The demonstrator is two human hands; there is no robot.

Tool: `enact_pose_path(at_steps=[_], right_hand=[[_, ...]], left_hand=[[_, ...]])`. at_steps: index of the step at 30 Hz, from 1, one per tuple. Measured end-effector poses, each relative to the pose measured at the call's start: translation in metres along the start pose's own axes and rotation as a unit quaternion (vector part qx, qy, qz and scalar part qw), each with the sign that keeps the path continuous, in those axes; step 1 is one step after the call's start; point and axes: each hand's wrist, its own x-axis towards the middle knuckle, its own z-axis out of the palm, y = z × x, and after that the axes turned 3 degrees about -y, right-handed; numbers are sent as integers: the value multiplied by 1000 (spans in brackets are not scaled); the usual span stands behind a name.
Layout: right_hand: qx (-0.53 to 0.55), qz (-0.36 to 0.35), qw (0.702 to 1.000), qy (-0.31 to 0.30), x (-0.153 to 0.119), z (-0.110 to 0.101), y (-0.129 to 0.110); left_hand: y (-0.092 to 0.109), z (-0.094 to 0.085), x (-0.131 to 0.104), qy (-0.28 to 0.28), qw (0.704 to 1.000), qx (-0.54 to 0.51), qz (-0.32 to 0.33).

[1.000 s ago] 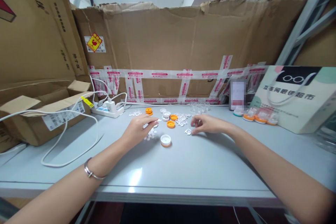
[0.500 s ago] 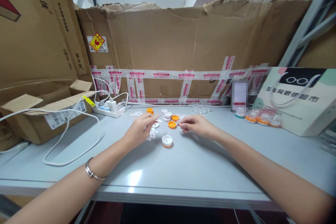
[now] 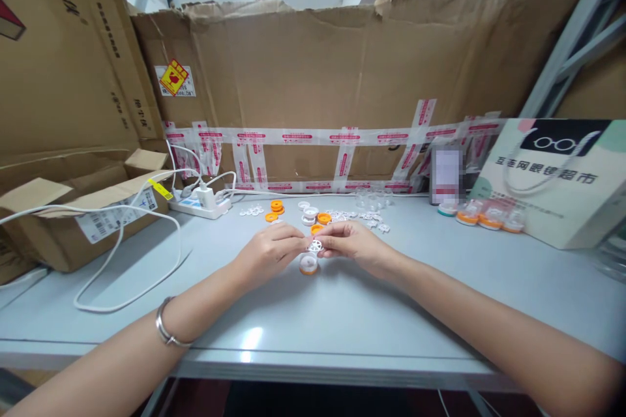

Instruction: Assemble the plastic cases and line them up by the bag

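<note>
My right hand pinches a small white spoked plastic wheel between thumb and fingertips. From the left, my left hand meets it with closed fingertips, holding a small white piece at the wheel's edge; its shape is mostly hidden. Just below both hands, a round white cup with an orange base stands on the table. Behind the fingers lie an orange round cap, another orange cap and stacked white caps. Small white spoked parts are scattered to the right of these.
Clear domes stand at the back. Orange-based domed containers sit beside a paper bag at right. A power strip, a looping white cable and an open carton occupy the left. Cardboard walls the back.
Both hands have come together over the white and orange cup. My right hand has moved left and now shows the spoked wheel; my left hand has moved right and down.
</note>
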Motion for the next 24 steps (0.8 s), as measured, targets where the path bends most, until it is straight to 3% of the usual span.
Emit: enact_pose_path(at_steps=[9,24], right_hand=[[37,-16,997,-68,0,-4,3],[42,-30,998,-20,1,0,5]], left_hand=[[-2,2,-2,-27,998,42,-24],[4,-1,-3,-47,993,105,-6]])
